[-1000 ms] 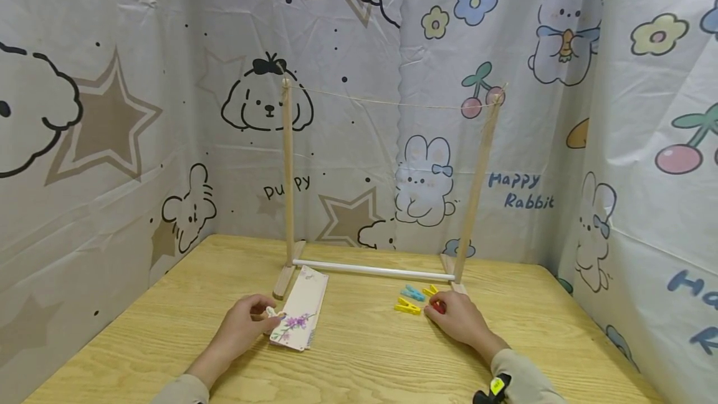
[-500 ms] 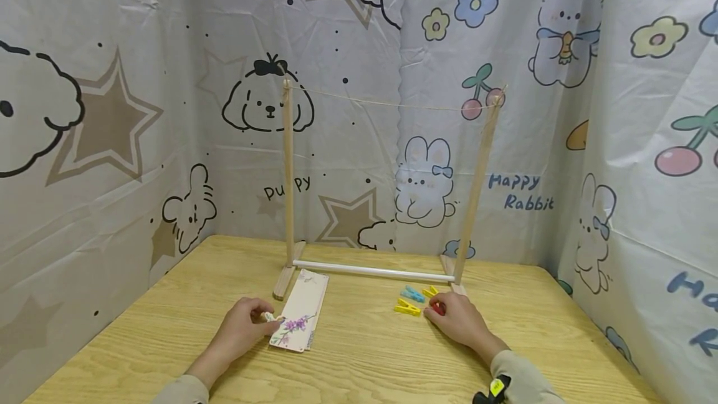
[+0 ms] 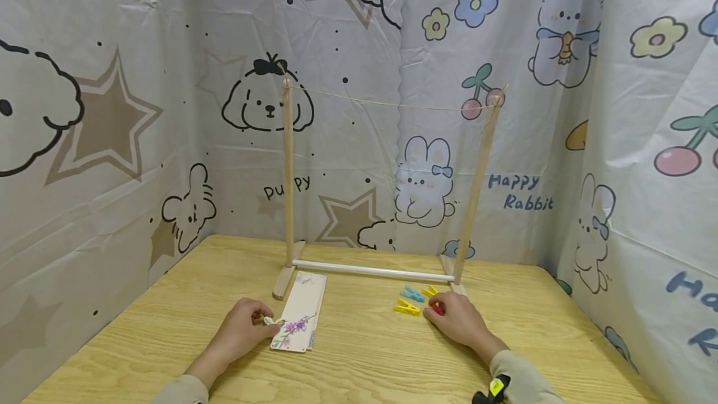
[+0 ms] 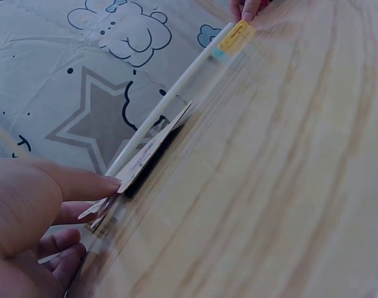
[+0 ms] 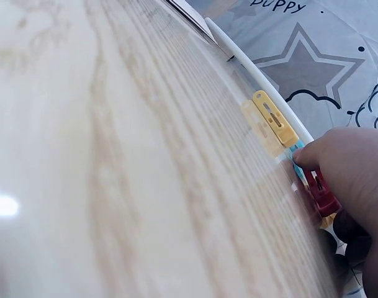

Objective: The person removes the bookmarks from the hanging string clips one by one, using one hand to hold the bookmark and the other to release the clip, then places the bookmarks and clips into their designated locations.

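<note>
My left hand [image 3: 238, 332] is at the near left end of a long cream bookmark-like card [image 3: 305, 301] printed with purple flowers. In the left wrist view the thumb lies on top of the card [image 4: 145, 158] and a finger is beneath it, pinching that end. A second card's patterned edge [image 3: 311, 340] peeks out under it. My right hand [image 3: 460, 320] pinches a red clothespin [image 5: 322, 195] between thumb and fingers, low over the table. Beside it lie two yellow clothespins, one nearer [image 3: 407, 307] and one farther [image 3: 430, 290], and a blue clothespin [image 3: 412, 293].
Behind the cards stands a wooden frame with a left post [image 3: 288, 173], a right post [image 3: 477, 192] and a white bar [image 3: 373, 270] low between them. A thin string [image 3: 364, 101] spans the post tops. Printed curtains surround the wooden table [image 3: 359, 354].
The top card's far end has shifted slightly toward me and left, with the left hand nearly in place. The right hand keeps its hold on the red clothespin.
</note>
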Action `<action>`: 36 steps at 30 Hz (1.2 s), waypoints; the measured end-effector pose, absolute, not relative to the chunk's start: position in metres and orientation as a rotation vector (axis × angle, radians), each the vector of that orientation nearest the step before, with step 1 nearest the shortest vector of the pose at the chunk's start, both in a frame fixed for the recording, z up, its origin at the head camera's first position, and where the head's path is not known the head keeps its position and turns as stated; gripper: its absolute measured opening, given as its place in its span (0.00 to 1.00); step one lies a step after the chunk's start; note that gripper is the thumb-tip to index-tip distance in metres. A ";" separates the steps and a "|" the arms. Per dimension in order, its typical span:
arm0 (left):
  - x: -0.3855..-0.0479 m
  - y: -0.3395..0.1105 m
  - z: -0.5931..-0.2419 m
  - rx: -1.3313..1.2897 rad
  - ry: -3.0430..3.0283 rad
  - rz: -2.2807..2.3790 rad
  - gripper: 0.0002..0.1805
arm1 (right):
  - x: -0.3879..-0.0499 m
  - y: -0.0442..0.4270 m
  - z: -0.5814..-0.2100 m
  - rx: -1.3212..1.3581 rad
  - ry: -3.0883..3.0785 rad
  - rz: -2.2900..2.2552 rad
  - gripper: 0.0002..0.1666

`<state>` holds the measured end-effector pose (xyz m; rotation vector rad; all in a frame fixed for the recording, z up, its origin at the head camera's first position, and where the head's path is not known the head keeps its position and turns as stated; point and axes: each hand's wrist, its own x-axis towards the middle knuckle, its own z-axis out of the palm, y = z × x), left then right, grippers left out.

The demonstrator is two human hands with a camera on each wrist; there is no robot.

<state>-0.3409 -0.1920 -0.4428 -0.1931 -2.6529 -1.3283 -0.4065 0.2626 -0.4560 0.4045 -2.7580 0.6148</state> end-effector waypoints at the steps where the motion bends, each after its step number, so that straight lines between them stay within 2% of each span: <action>1: -0.341 -0.192 -0.443 -0.196 -2.655 -1.324 0.13 | -0.406 0.263 -0.456 0.405 -2.757 0.613 0.14; 36: -0.341 -0.194 -0.444 -0.230 -2.684 -1.193 0.14 | -0.406 0.263 -0.456 0.412 -2.754 0.594 0.14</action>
